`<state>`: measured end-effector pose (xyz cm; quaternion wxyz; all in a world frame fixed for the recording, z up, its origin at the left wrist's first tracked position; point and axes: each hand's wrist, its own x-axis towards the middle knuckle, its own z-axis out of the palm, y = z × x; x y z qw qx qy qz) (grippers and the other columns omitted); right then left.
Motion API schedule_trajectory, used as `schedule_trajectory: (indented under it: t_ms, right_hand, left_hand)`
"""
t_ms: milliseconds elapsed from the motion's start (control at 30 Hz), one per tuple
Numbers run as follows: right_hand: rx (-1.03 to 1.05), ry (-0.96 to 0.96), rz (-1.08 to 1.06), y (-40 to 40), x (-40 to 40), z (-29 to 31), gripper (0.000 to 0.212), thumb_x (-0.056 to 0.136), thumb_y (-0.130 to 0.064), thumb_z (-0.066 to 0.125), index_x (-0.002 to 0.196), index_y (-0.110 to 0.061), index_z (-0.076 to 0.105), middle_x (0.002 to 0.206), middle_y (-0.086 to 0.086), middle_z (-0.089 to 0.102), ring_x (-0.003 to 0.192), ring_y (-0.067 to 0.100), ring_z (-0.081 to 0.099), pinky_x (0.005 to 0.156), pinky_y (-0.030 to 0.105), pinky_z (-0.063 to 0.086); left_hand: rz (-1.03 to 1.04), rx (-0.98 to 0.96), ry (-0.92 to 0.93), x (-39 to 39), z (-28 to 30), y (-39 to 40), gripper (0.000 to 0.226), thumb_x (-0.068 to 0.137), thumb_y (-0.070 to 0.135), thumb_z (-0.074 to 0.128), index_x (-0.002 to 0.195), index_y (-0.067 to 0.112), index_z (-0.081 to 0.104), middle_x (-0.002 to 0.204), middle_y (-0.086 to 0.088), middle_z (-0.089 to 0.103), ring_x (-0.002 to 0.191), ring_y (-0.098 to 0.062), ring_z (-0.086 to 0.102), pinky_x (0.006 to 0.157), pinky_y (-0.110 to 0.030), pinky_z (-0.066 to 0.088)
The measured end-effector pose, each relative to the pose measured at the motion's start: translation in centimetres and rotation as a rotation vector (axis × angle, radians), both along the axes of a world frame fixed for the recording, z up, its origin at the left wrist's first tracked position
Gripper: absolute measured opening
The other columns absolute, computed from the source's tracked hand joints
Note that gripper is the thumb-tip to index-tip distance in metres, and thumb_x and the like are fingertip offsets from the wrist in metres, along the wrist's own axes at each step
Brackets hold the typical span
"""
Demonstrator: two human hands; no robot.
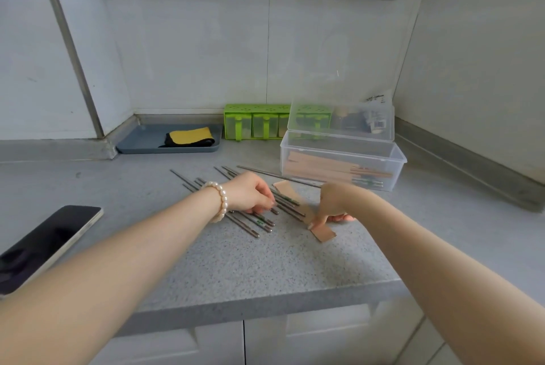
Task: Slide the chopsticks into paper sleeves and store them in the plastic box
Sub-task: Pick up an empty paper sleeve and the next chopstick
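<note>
Several metal chopsticks (259, 221) lie scattered on the grey counter. My left hand (250, 193), with a pearl bracelet on the wrist, curls its fingers down onto a few of them. A brown paper sleeve (312, 217) lies slanted across the chopsticks just right of that hand. My right hand (333, 202) pinches the sleeve near its lower end. Behind stands the clear plastic box (395, 158) with its lid raised; several sleeved chopsticks lie inside it.
A black phone (44, 244) lies at the counter's left edge. A green seasoning rack (253, 124) and a blue tray (138, 140) with a yellow cloth stand against the back wall. The counter's front edge runs just below my forearms.
</note>
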<state>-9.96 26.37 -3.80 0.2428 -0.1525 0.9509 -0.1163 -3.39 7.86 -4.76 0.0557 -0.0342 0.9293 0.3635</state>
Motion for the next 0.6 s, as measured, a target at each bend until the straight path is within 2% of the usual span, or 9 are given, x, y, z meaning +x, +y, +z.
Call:
schedule_trajectory:
  t_ms: [200, 267, 333, 433, 533, 600]
  right_hand:
    - [-0.194, 0.038, -0.106, 0.6, 0.1, -0.2, 0.023, 0.073, -0.010, 0.078, 0.083, -0.002, 0.060, 0.069, 0.010, 0.061, 0.056, 0.019, 0.051, 0.055, 0.023, 0.042]
    - [-0.279, 0.071, -0.119, 1.2, 0.4, 0.5, 0.016, 0.074, -0.004, 0.076, 0.083, -0.002, 0.063, 0.064, 0.008, 0.061, 0.044, 0.012, 0.052, 0.045, 0.016, 0.040]
    - [-0.347, 0.087, -0.143, 1.9, 0.5, 1.2, 0.013, 0.075, 0.000, 0.073, 0.083, -0.004, 0.063, 0.057, 0.006, 0.056, 0.030, 0.005, 0.045, 0.032, 0.013, 0.032]
    - [-0.353, 0.099, -0.152, 2.7, 0.2, 1.8, 0.016, 0.077, -0.003, 0.073, 0.089, -0.006, 0.064, 0.062, 0.006, 0.058, 0.037, 0.009, 0.046, 0.034, 0.016, 0.031]
    - [-0.335, 0.089, -0.160, 2.9, -0.2, 1.8, 0.017, 0.080, -0.007, 0.072, 0.094, -0.005, 0.062, 0.068, 0.008, 0.061, 0.039, 0.011, 0.049, 0.041, 0.022, 0.031]
    - [-0.346, 0.101, -0.171, 3.1, -0.3, 1.8, 0.017, 0.082, -0.011, 0.070, 0.094, -0.002, 0.063, 0.066, 0.008, 0.061, 0.036, 0.011, 0.049, 0.040, 0.022, 0.030]
  left_hand:
    - [-0.007, 0.021, 0.010, 0.8, 0.3, 0.5, 0.004, 0.087, 0.015, 0.062, 0.089, 0.018, 0.064, 0.087, 0.002, 0.066, 0.077, -0.006, 0.063, 0.076, -0.025, 0.053]
    - [-0.008, 0.032, 0.009, 1.1, 0.5, 0.7, 0.005, 0.087, 0.015, 0.062, 0.091, 0.017, 0.064, 0.088, 0.003, 0.067, 0.077, -0.006, 0.064, 0.076, -0.025, 0.053]
    - [-0.006, 0.042, 0.008, 1.3, 0.6, 0.9, 0.005, 0.087, 0.015, 0.061, 0.092, 0.016, 0.064, 0.088, 0.003, 0.068, 0.076, -0.006, 0.064, 0.075, -0.024, 0.052]
    - [0.000, 0.050, 0.014, 1.5, 0.7, 1.3, 0.006, 0.088, 0.015, 0.061, 0.093, 0.015, 0.064, 0.089, 0.000, 0.069, 0.076, -0.006, 0.064, 0.078, -0.027, 0.053]
    - [0.008, 0.082, 0.015, 1.6, 0.8, 1.8, 0.008, 0.088, 0.015, 0.060, 0.096, 0.013, 0.064, 0.086, 0.001, 0.068, 0.073, -0.006, 0.063, 0.072, -0.023, 0.052]
    - [0.013, 0.098, 0.013, 1.7, 0.9, 2.2, 0.010, 0.089, 0.015, 0.060, 0.097, 0.012, 0.063, 0.083, 0.002, 0.067, 0.072, -0.006, 0.063, 0.069, -0.020, 0.051]
